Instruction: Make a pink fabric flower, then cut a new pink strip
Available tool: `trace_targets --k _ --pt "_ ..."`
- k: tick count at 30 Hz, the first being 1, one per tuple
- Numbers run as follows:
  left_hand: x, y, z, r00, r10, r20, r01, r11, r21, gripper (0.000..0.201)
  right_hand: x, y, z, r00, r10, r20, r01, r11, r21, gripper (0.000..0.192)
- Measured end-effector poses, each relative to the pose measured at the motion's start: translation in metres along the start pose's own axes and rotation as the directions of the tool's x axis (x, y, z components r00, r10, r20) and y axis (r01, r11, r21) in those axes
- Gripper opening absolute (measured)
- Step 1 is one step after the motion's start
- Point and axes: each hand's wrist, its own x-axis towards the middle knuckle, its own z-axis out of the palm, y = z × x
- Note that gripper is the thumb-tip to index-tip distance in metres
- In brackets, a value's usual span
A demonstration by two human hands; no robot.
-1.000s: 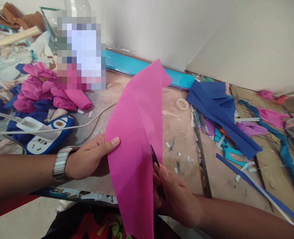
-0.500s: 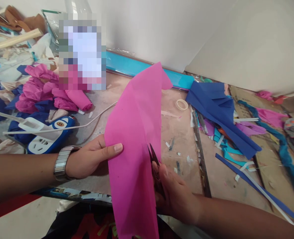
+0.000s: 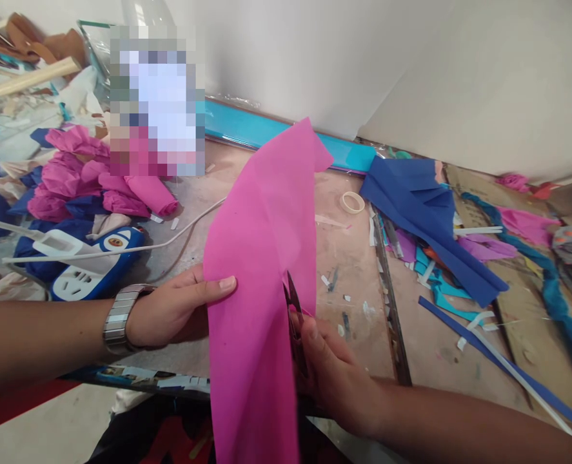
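A long sheet of pink paper or thin cloth (image 3: 247, 309) hangs in front of me, its lower end dropping past the table's front edge. My left hand (image 3: 182, 303), with a metal watch band at the wrist, pinches the sheet's left edge, thumb on top and fingers hidden behind. My right hand (image 3: 331, 367) grips small dark scissors (image 3: 294, 316), pointing up and away. Their blades are at a cut line in the sheet, the tips touching it at the upper end of the cut. A narrower pink strip stands to the right of the blades.
On the left lie crumpled pink and blue bundles (image 3: 68, 174) and a blue-white power strip (image 3: 99, 264) with a white cable. A tape ring (image 3: 352, 202) sits right of the sheet. Folded blue cloth (image 3: 411, 200) and scraps lie further right. A turquoise flat package (image 3: 286, 132) lines the wall.
The scissors have moved slightly up and left along the sheet, and their blades have come closer together. My right hand moved with them. My left hand keeps its hold.
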Motion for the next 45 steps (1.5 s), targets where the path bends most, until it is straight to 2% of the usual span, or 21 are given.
trace_targets --k 4,11,13,16,18,21,25,32,38,41,45 --pt "0.000 0.000 -0.001 1.000 -0.007 0.026 0.007 1.000 -0.001 0.025 -0.003 0.002 -0.001 0.997 0.029 -0.071 -0.033 0.998 -0.050 0.059" --pt "-0.002 0.002 0.005 1.000 0.005 -0.025 -0.003 0.999 0.046 0.023 -0.006 -0.001 0.000 0.974 -0.208 -0.086 0.188 0.962 -0.197 0.046" --pt "-0.003 0.003 0.007 1.000 -0.006 -0.012 0.007 0.997 0.073 0.024 -0.007 -0.002 -0.001 0.953 -0.285 -0.106 0.251 0.935 -0.250 0.042" --pt "-0.004 0.002 0.007 1.000 -0.006 0.014 0.005 0.995 0.098 0.026 -0.008 -0.005 -0.001 0.938 -0.341 -0.067 0.310 0.909 -0.277 0.042" --pt "-0.005 0.000 0.004 1.000 0.020 0.012 -0.021 0.995 0.100 0.027 -0.008 -0.007 0.001 0.935 -0.351 -0.046 0.323 0.898 -0.299 0.042" --pt "-0.005 -0.003 0.000 0.996 0.065 -0.058 -0.057 0.991 0.123 0.030 -0.008 -0.009 0.003 0.931 -0.363 -0.039 0.330 0.882 -0.336 0.043" --pt "-0.008 -0.006 -0.002 0.987 0.091 -0.131 -0.068 0.984 0.167 0.034 -0.009 -0.010 0.005 0.954 -0.301 -0.006 0.281 0.897 -0.340 0.040" --pt "-0.008 -0.004 0.003 0.989 0.124 -0.085 -0.109 0.980 0.166 0.035 -0.007 -0.009 0.003 0.917 -0.394 -0.059 0.327 0.829 -0.454 0.034" --pt "-0.007 -0.004 0.003 0.990 0.102 -0.097 -0.084 0.981 0.174 0.040 -0.007 -0.012 0.003 0.907 -0.421 -0.004 0.360 0.781 -0.511 0.031" --pt "-0.007 -0.004 0.005 0.988 0.121 -0.099 -0.104 0.981 0.163 0.040 -0.007 -0.014 0.004 0.904 -0.428 0.012 0.386 0.803 -0.454 0.035" --pt "-0.005 -0.004 0.007 0.985 0.147 -0.092 -0.130 0.977 0.167 0.038 -0.008 -0.014 0.007 0.934 -0.355 -0.032 0.332 0.898 -0.288 0.035"
